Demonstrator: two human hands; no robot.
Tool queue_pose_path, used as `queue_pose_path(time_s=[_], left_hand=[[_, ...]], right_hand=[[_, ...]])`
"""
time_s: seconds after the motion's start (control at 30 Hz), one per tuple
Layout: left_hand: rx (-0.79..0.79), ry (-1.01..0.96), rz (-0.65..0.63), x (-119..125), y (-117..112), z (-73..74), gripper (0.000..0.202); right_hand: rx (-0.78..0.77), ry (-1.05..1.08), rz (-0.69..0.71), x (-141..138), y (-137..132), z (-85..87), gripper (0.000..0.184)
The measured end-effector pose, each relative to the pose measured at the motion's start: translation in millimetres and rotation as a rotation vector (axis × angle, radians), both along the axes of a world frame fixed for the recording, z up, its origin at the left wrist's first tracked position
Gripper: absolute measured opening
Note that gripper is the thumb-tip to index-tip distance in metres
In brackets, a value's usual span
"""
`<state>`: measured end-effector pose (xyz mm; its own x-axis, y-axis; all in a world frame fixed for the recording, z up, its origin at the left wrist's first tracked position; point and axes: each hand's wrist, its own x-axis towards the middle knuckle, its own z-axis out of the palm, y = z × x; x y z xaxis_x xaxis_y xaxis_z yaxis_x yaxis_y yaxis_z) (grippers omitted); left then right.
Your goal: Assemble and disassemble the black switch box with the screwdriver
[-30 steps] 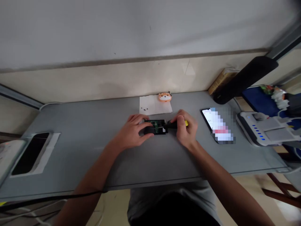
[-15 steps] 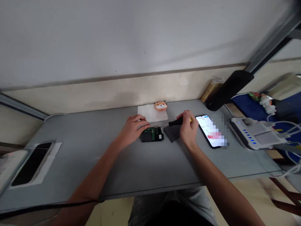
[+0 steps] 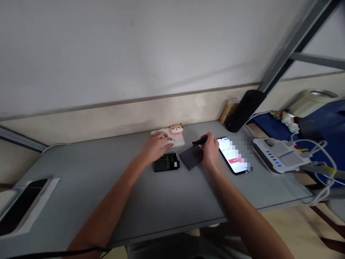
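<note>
Left hand lies open and flat on a white paper sheet, holding nothing. Just near it, the green circuit board sits uncovered in its black case, with the dark grey cover off to its right. Right hand is curled around a black screwdriver above that cover, right next to a phone.

I hold a screwdriver with a black plastic handle. The cover beside me looks dark and matt, the phone glossy glass, the paper plain white, and the surface smooth matt grey.
</note>
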<state>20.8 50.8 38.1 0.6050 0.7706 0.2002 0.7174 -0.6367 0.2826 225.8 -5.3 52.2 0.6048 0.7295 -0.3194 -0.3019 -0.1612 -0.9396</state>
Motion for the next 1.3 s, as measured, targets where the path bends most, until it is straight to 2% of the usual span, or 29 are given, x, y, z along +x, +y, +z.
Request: queue_pose_path(time_s=[0.13, 0.23, 0.33, 0.47, 0.8, 0.93, 1.03, 1.1, 1.17, 1.3], left_hand=[[-0.086, -0.089, -0.097, -11.1, -50.2, -12.6, 0.051], [-0.078, -0.077, -0.068, -13.7, -67.2, -29.6, 0.054], [-0.092, -0.111, -0.014, -12.8, -65.7, -38.0, 0.053], [-0.124, -0.156, 0.024, -12.8, -60.4, -34.2, 0.053], [-0.082, -0.393, 0.017, -15.1, -59.4, -31.6, 0.054], [0.068, -0.448, -0.081, -13.8, -68.4, -23.0, 0.046], [0.196, -0.311, -0.285, -8.5, -84.7, -16.1, 0.034], [0.187, -0.197, -0.407, -2.7, -95.1, -16.0, 0.032], [0.123, -0.141, -0.470, 2.9, -101.4, -20.1, 0.036], [0.056, -0.116, -0.474, 7.8, -100.8, -30.4, 0.042]], right_hand=[[-0.013, -0.035, -0.067, 0.5, 0.1, -3.2, 0.025], [-0.011, -0.060, -0.138, -2.6, -0.5, -3.5, 0.024], [-0.016, -0.053, -0.198, -9.7, -2.4, 0.1, 0.024], [-0.021, -0.051, -0.253, -19.8, -5.2, 3.1, 0.023], [0.052, -0.171, -0.377, -21.8, -4.8, -12.2, 0.024], [0.063, -0.238, -0.367, -22.4, -4.0, -19.5, 0.026], [0.138, -0.356, -0.333, -22.8, -4.9, -24.4, 0.027], [0.212, -0.448, -0.322, -22.1, -6.0, -26.3, 0.027], [0.267, -0.507, -0.313, -20.5, -6.9, -26.7, 0.027], [0.290, -0.551, -0.306, -16.4, -5.5, -24.6, 0.029]])
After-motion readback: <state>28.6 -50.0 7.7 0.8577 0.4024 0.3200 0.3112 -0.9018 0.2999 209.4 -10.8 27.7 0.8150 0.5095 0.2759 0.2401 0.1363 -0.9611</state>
